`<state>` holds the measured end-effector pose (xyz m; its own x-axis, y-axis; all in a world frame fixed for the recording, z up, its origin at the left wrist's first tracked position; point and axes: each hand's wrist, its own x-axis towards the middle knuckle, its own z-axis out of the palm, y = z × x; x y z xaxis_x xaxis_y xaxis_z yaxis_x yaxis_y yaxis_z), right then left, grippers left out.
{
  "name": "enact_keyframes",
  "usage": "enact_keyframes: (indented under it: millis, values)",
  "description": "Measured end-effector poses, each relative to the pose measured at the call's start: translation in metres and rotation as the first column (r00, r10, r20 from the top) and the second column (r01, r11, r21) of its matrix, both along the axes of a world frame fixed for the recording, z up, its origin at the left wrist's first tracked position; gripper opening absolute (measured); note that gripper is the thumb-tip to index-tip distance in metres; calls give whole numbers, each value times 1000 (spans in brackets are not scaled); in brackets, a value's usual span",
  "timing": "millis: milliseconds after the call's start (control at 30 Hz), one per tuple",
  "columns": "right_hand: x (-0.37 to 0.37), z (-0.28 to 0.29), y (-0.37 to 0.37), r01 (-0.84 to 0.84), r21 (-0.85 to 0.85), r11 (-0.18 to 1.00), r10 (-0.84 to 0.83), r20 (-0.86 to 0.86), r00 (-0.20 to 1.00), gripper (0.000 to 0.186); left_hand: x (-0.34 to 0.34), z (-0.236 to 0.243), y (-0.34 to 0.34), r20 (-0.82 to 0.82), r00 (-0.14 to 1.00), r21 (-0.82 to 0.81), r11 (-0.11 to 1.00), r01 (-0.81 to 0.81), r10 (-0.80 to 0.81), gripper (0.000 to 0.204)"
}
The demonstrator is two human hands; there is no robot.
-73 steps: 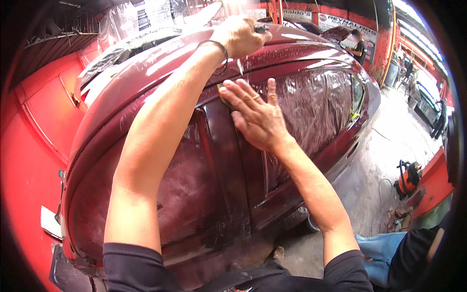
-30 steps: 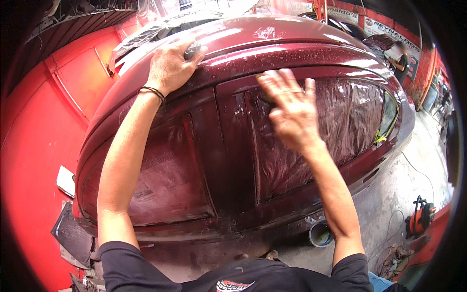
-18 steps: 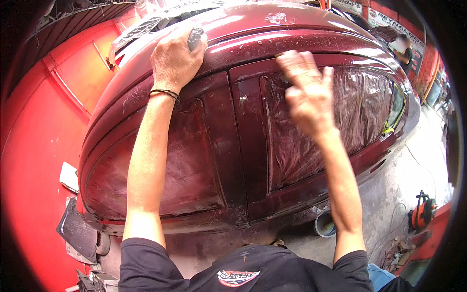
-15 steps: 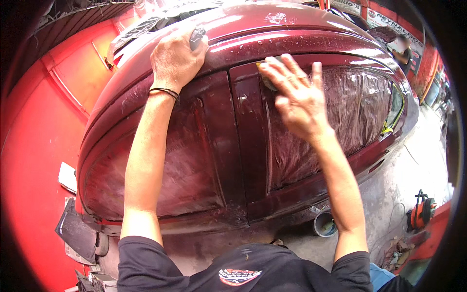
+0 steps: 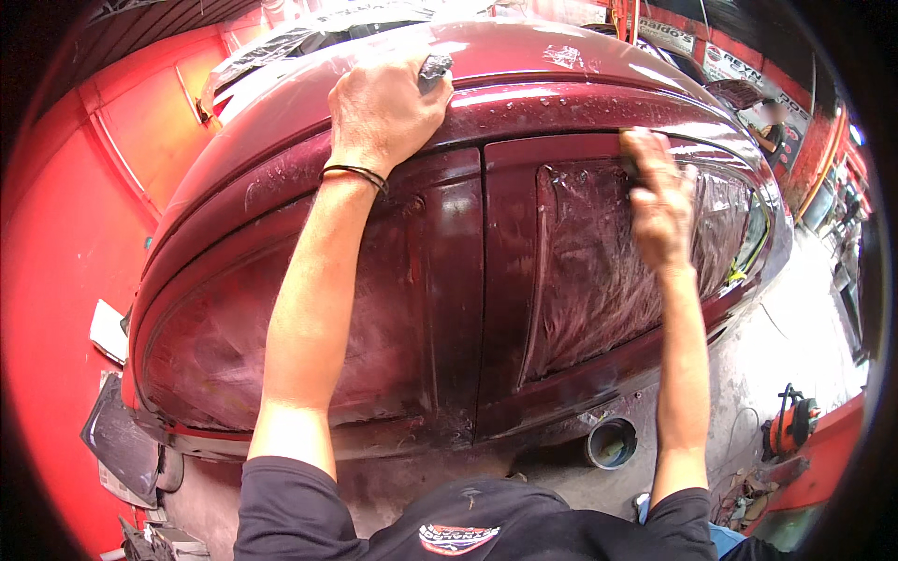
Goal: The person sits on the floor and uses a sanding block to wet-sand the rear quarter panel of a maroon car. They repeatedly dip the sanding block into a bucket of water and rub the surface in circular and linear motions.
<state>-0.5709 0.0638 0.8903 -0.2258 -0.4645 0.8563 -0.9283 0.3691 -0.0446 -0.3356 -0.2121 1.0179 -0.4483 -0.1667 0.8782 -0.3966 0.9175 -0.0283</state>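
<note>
Car (image 5: 456, 243): painted body, smooth, dark red; roof (image 5: 505, 42) glossy with bright reflections, beaded with droplets along edge. Clear plastic film (image 5: 599, 271) on car's right-hand window: crinkled, shiny. Covering (image 5: 243, 337) on car's left-hand window: flatter, hazy. Wall (image 5: 56, 234) left of car: red paint, smooth. Floor (image 5: 725, 374) right of car: matt, concrete-like. Shirt (image 5: 505, 505) below car: black matt cloth.

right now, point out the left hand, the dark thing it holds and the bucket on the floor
Left hand (image 5: 385, 110), head view: back of the hand.
Dark thing (image 5: 434, 70), head view: its exposed upper part.
Bucket (image 5: 604, 432), head view: inner wall.
</note>
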Motion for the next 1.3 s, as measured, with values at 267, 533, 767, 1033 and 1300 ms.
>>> enact_keyframes:
  millis: [267, 533, 767, 1033, 1300]
  values:
    - [87, -2, -51, -156, 26, 987, 154, 51, 987, 67, -1, -7, 4, -12, 1000, -8, 1000, -12, 12, 36]
    - [-49, -8, 23, -77, -198, 977, 92, 69, 993, 61, -4, 6, 16, -8, 997, 70, 994, 80, -80, 30]
    - [98, -4, -57, -201, 132, 971, 203, -4, 979, 69, 8, -4, 3, 42, 999, 83, 996, 26, -29, 44]
    - [17, -8, -15, 152, -104, 983, -152, 8, 988, 62, -2, 6, 16, 14, 1000, 117, 993, 25, -27, 53]
    - [-23, -12, 20, 218, -55, 974, -218, 14, 976, 65, 1, 5, 14, -30, 998, 103, 993, 57, -54, 33]
